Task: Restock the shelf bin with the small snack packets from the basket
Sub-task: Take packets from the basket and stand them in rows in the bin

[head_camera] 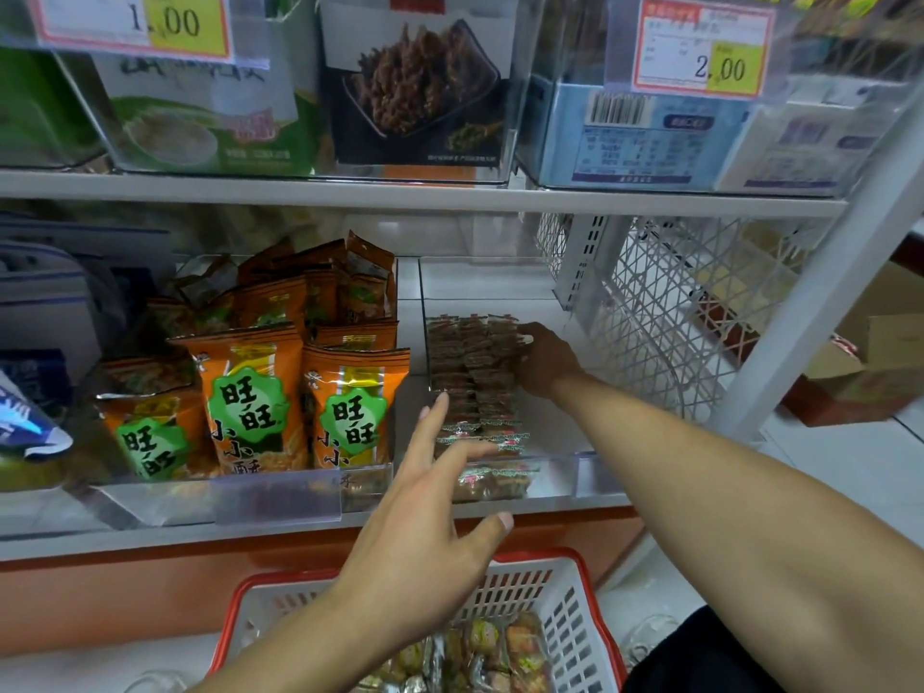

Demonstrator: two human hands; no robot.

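Clear shelf bin (pixel 560 472) on the lower shelf (pixel 300 535), right of the orange snack bags (pixel 350 407). Small snack packets (pixel 472 372) lie in it in tight rows running front to back, so the stack's long axis points away from the person, into the shelf.

Right hand (pixel 542 362) is deep in the bin, against the right flank of the rows near the back. Arm stretched forward and leftward, wrist low. Fingers bent onto the packet edges, seemingly pressing or squaring them; whether they pinch one I cannot tell.

Left hand (pixel 430 522) hovers in front of the bin's front wall, palm turned right, fingers spread and straight, holding nothing. Its fingertips reach the near left corner of the rows.

Basket (pixel 565 607), red-rimmed, sits below the shelf edge, directly under the left hand. More packets (pixel 490 647) lie loose in its bottom.

Judgement: the left hand is nearer the basket; the next pick lies straight down and slightly right of it. Free room in the bin appears along its right side and back.
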